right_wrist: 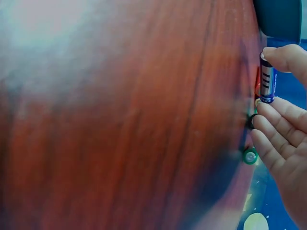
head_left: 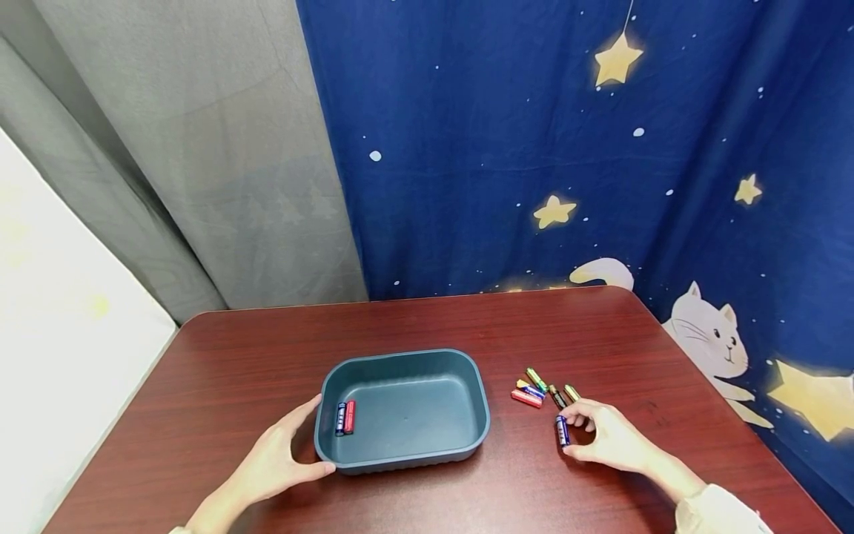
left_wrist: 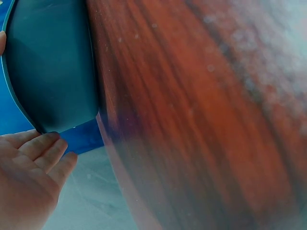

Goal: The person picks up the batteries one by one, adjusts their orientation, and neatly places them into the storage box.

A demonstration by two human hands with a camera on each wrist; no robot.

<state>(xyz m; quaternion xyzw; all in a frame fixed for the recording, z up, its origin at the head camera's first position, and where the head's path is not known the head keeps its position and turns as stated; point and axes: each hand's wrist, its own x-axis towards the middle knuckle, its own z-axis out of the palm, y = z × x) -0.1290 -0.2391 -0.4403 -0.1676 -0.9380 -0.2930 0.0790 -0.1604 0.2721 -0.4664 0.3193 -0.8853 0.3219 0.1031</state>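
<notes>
My right hand (head_left: 610, 437) pinches a blue and silver battery (head_left: 563, 431) by its two ends, between thumb and fingers, just above the table. In the right wrist view the same battery (right_wrist: 267, 77) stands out from the fingertips. My left hand (head_left: 276, 456) rests with spread, fairly straight fingers against the left end of a dark teal plastic bin (head_left: 483, 415), its thumb at the near left corner. Inside the bin at the left, a dark blue battery (head_left: 340, 419) and a red battery (head_left: 350, 417) lie side by side.
Beyond the right hand lie several loose batteries: a red battery (head_left: 526, 399), a blue and yellow battery (head_left: 531, 389), a green battery (head_left: 537, 380), a black battery (head_left: 557, 397) and another green battery (head_left: 571, 392). The reddish-brown table (head_left: 267, 356) ends at curtains behind.
</notes>
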